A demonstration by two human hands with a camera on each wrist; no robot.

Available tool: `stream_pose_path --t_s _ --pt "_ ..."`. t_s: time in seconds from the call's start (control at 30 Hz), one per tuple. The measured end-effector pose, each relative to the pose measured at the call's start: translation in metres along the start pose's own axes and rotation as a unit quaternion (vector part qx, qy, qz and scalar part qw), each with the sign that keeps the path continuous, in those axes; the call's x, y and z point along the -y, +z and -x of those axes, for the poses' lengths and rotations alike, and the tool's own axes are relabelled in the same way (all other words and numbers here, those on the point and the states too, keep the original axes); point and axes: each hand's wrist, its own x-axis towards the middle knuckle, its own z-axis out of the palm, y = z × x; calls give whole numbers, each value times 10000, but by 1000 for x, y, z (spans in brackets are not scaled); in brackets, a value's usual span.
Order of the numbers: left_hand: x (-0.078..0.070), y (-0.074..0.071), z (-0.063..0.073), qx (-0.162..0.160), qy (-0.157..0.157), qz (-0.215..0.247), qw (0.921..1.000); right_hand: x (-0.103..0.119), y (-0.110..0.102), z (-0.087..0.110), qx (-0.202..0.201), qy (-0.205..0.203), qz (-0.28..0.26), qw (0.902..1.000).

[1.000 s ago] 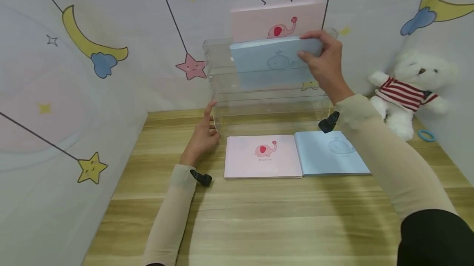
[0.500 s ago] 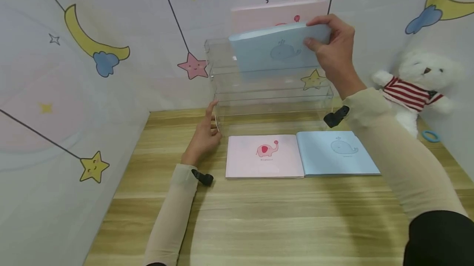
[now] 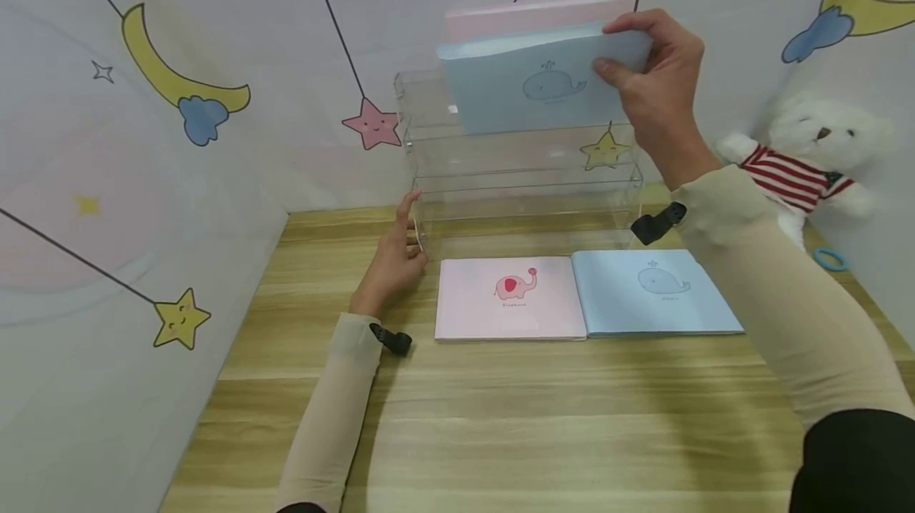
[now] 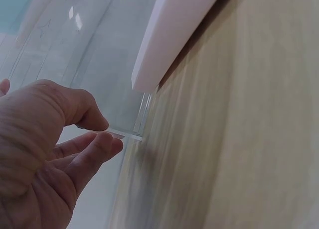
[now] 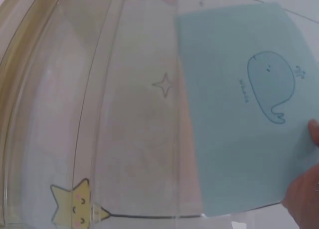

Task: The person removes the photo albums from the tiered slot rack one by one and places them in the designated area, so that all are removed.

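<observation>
My right hand (image 3: 661, 84) pinches the right upper part of a blue whale book (image 3: 493, 88), thumb on its front cover. The book hangs, slightly tilted, in front of the upper part of a clear acrylic rack (image 3: 486, 199). Behind it a pink book (image 3: 529, 14) stands in the rack, mostly hidden. In the left wrist view, my left hand (image 4: 55, 134) pinches the edge of the rack's side panel between thumb and fingers. Only part of my right hand (image 5: 304, 194) shows in the right wrist view.
Before the rack, a pink elephant book (image 3: 468, 302) and another blue whale book (image 3: 615, 306) lie side by side on the wooden table (image 3: 500, 418). A white teddy bear (image 3: 815, 140) sits at the right, with a blue ring (image 3: 830, 260) near it.
My right hand has lifted the blue whale book up and slightly right, uncovering the rack's middle tier and covering the pink book's elephant. My left hand has stayed on the rack.
</observation>
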Motion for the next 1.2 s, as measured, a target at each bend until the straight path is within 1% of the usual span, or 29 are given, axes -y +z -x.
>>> stream_pose_path --t_s 0.27,0.37,0.53,0.67,0.8,1.07,1.2 --pt "-2 0 0 -34 55 37 10000 5 -6 8 -113 102 -233 9996" --pt "-1 1 0 -43 79 35 10000 4 -11 13 -165 267 -435 9986" --pt "0 0 -1 -22 73 32 10000 1 -18 26 -210 760 -791 9937" --pt "-1 0 -1 -10 83 21 10000 -2 -22 37 -227 895 -1221 9882" --pt "-1 0 -1 -7 74 -1 10000 -3 -25 47 -196 927 -1516 9839" --pt "-1 0 0 -33 61 -1 10000 -2 -30 66 46 1105 -1634 9803" --pt "0 0 0 -46 77 -12 10000 0 -31 76 68 1228 -1795 9760"
